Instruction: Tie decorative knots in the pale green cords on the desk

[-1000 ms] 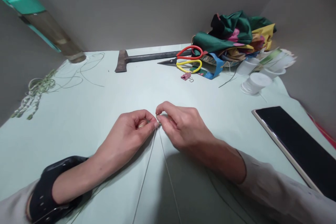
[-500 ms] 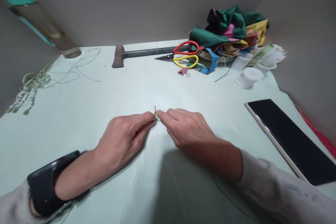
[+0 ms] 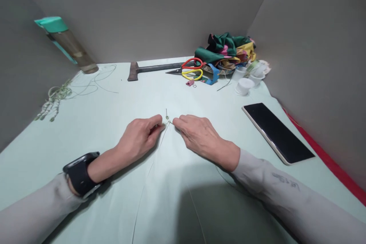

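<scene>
Now hands have parted: half a second ago the fingertips met over the small knotted piece [image 3: 167, 117]; now it shows in the gap between them, lying on the light green cloth [image 3: 120, 213]. Left hand [image 3: 140, 133], just left of the knotted piece, pinches thin cord [image 3: 165, 124] narrowly, thumb against fingers. Right hand [image 3: 204, 135], just right of it, also in a narrow pinch, looks to hold cord too; exact strand too small to tell. Strands look drawn out sideways, so probably a tightening pull; whether the knot is snug, cannot tell. Thin upright pin [image 3: 166, 111] stands at the piece's far side. Loose thread [image 3: 138, 206] trails from near the piece toward the wearer. Beyond the piece: scissors [image 3: 180, 71], pink binder clip [image 3: 190, 83], hammer-like tool [image 3: 133, 71]. Right of it: phone [image 3: 277, 131]; far right, white spool [image 3: 244, 85]. Far left: green-white cord bundle [image 3: 57, 97], bottle [image 3: 71, 47].
</scene>
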`<act>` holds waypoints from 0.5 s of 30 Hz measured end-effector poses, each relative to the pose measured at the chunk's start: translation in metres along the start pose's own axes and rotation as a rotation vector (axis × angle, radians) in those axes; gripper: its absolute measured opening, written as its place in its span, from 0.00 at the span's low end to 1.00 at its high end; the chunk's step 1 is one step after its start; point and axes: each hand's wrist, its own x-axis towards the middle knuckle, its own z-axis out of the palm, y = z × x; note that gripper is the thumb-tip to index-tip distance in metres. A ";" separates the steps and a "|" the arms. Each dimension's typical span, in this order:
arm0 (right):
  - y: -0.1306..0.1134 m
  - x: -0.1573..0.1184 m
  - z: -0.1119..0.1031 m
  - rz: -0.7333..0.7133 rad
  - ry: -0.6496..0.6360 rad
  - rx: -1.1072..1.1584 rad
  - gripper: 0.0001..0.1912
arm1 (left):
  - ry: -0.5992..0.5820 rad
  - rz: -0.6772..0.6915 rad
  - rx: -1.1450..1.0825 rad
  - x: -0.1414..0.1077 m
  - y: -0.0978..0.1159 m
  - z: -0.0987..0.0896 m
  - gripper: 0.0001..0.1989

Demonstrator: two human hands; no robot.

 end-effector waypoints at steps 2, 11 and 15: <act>-0.002 -0.002 -0.003 0.038 -0.009 0.000 0.13 | -0.010 -0.015 -0.004 -0.001 0.002 -0.001 0.13; -0.004 -0.009 -0.026 0.138 -0.007 0.035 0.16 | -0.030 -0.091 -0.093 -0.011 0.006 -0.010 0.17; -0.005 -0.015 -0.032 0.148 -0.014 0.107 0.16 | -0.040 -0.098 -0.202 -0.020 0.004 -0.014 0.17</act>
